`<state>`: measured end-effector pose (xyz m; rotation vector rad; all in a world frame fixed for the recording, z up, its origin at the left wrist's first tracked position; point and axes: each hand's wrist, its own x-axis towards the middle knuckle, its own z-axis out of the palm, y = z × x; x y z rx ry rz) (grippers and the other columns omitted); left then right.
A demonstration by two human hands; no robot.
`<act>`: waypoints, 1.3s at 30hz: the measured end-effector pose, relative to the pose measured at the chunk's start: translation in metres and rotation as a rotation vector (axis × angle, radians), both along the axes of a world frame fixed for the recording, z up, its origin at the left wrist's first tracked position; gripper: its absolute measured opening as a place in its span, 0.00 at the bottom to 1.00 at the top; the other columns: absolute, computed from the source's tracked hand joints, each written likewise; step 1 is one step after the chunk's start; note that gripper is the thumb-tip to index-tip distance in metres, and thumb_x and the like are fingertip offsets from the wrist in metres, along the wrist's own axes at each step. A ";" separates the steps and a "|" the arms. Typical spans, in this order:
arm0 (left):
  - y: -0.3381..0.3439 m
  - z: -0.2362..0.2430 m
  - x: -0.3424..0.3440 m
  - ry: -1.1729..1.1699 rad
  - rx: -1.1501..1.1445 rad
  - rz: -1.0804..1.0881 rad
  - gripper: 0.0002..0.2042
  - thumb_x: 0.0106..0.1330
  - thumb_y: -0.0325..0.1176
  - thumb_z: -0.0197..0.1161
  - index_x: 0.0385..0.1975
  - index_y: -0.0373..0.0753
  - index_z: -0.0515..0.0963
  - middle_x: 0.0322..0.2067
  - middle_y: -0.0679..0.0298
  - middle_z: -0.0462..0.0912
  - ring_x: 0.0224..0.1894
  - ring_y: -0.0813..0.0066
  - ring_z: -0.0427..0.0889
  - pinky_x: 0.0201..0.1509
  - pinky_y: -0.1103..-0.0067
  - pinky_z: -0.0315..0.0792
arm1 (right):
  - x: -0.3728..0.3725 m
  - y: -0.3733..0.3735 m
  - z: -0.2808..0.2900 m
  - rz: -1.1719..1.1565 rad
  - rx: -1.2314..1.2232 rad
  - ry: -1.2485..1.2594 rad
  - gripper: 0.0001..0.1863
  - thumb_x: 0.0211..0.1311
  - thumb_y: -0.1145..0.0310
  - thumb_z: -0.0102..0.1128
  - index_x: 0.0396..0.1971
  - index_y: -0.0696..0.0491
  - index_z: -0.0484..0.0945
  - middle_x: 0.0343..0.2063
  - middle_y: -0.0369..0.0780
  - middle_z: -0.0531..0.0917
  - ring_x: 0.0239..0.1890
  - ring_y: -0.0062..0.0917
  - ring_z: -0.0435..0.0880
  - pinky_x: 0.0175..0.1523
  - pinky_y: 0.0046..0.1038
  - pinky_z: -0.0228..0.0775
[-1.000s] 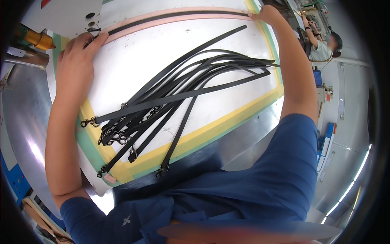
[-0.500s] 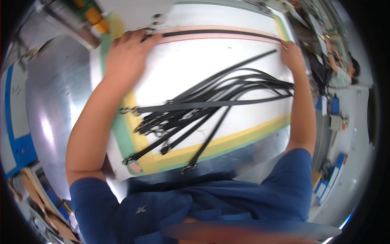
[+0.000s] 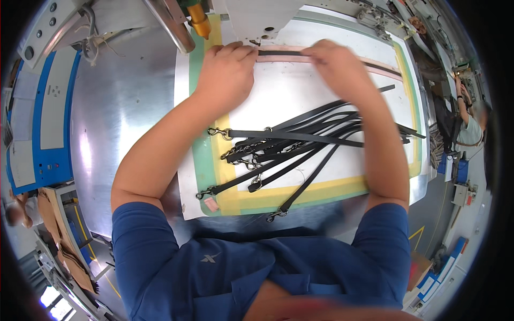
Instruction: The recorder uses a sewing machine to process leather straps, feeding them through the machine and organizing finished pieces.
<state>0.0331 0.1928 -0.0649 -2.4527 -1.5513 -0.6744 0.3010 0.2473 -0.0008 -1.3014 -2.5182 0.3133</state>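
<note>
I can't tell whether my left grip or right grip pinches the black strap, but I'd align it straight along the pink strip, without twisting.

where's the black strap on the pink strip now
In the head view, the black strap lies high on the white board, running rightward from the left hand past the right hand, beyond the straps with metal clips.

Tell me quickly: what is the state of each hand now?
Left hand: curled at the black strap on the pink band; grip hidden, cannot tell.
Right hand: at that strap, blurred; cannot tell whether it pinches.
</note>
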 end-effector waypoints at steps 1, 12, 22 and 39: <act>-0.002 0.003 0.000 0.005 0.024 -0.005 0.17 0.65 0.30 0.64 0.54 0.37 0.84 0.54 0.62 0.86 0.62 0.62 0.79 0.68 0.61 0.68 | -0.015 -0.005 -0.013 0.041 0.046 -0.013 0.15 0.68 0.72 0.56 0.51 0.52 0.86 0.47 0.41 0.85 0.51 0.40 0.86 0.56 0.41 0.78; -0.001 0.011 0.009 0.073 0.045 -0.037 0.16 0.60 0.35 0.70 0.47 0.35 0.86 0.48 0.61 0.87 0.55 0.61 0.82 0.62 0.63 0.71 | -0.024 -0.003 -0.042 0.051 0.137 -0.109 0.19 0.62 0.76 0.58 0.54 0.54 0.83 0.46 0.41 0.84 0.42 0.39 0.89 0.46 0.39 0.83; -0.006 0.014 0.008 0.103 0.054 0.021 0.19 0.60 0.37 0.71 0.49 0.35 0.85 0.49 0.57 0.87 0.54 0.57 0.83 0.60 0.62 0.73 | -0.026 -0.002 -0.047 0.039 0.180 -0.141 0.19 0.64 0.76 0.57 0.54 0.55 0.82 0.46 0.42 0.84 0.41 0.40 0.89 0.45 0.40 0.83; -0.002 0.007 0.006 0.046 -0.098 0.036 0.26 0.68 0.45 0.66 0.61 0.34 0.79 0.59 0.55 0.82 0.60 0.55 0.80 0.63 0.61 0.72 | -0.027 -0.006 -0.046 0.028 0.228 -0.150 0.20 0.65 0.76 0.54 0.56 0.57 0.81 0.47 0.42 0.84 0.41 0.40 0.89 0.46 0.39 0.84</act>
